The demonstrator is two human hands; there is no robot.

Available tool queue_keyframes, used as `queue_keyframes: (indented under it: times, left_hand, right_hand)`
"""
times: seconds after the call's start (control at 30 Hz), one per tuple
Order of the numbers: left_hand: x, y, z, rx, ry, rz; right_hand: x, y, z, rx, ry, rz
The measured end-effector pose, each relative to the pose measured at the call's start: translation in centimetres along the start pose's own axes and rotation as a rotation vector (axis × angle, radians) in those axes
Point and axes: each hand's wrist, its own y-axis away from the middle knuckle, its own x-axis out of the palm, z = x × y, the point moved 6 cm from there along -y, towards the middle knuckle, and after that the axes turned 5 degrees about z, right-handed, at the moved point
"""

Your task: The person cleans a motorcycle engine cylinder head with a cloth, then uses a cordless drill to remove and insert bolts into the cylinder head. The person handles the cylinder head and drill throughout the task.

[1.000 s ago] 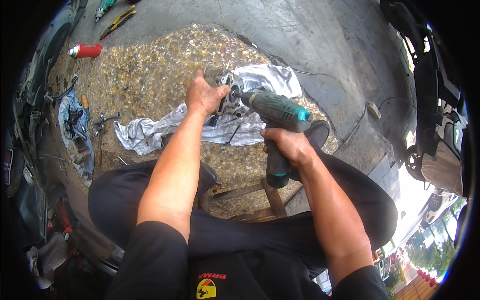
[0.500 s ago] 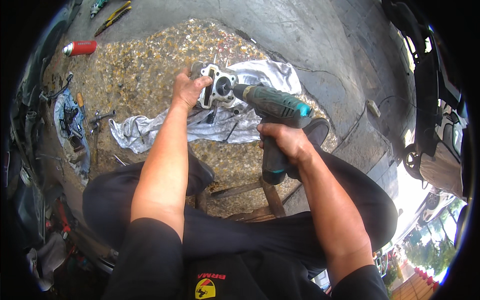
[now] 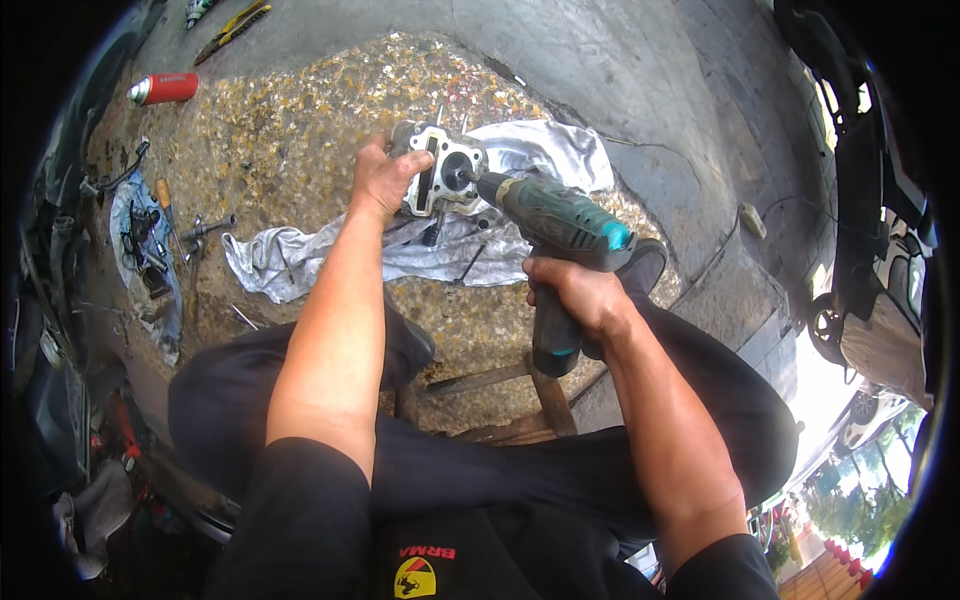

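Observation:
My left hand (image 3: 387, 180) grips the left side of a metal engine cylinder head (image 3: 470, 204), its thumb lying over the near face. A round, dark-walled chamber in that face is turned toward me. In my right hand (image 3: 580, 290) is a green and black cordless drill (image 3: 565, 222), held by its handle, with the index finger near the trigger. The drill's chuck points left, and its tip reaches into the round chamber. What the bit touches inside cannot be made out. Beneath the cylinder head lies a crumpled grey-white cloth (image 3: 285, 262).
A red spray can (image 3: 170, 88) lies far left, with yellow-handled pliers (image 3: 232, 32) beyond it. At left, a blue cloth (image 3: 128, 200) bears dark metal parts, near a wooden-handled screwdriver (image 3: 164, 195). A wooden stool (image 3: 550, 398) sits between my legs. A vehicle (image 3: 885, 330) borders the right.
The whole scene sits slightly further right in the view. The drill and cylinder head keep about the same position against each other, and both hands keep their holds.

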Motion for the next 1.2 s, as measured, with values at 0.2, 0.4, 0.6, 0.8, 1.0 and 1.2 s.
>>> queue_keyframes:
  times: [0.2, 0.4, 0.6, 0.8, 1.0, 1.2]
  left_hand:
    - [0.2, 0.3, -0.3, -0.016, -0.041, -0.010]
    - [0.4, -0.2, 0.1, 0.007, -0.033, -0.017]
    - [0.3, -0.4, 0.4, 0.012, -0.113, -0.031]
    - [0.3, -0.1, 0.5, 0.001, 0.041, -0.032]
    - [0.2, -0.3, 0.9, -0.017, 0.024, -0.020]
    - [0.1, -0.6, 1.6, 0.003, 0.108, -0.012]
  right_hand:
    - [0.0, -0.2, 0.8, -0.096, 0.087, -0.003]
    - [-0.4, -0.4, 1.4, -0.081, 0.164, -0.012]
    - [-0.1, 0.1, 2.0, -0.154, 0.150, -0.014]
    - [-0.3, 1.6, 1.6, -0.060, -0.207, 0.010]
    - [0.7, 1.4, 1.9, -0.059, -0.181, 0.059]
    - [1.0, 1.1, 1.6, -0.043, -0.172, 0.088]
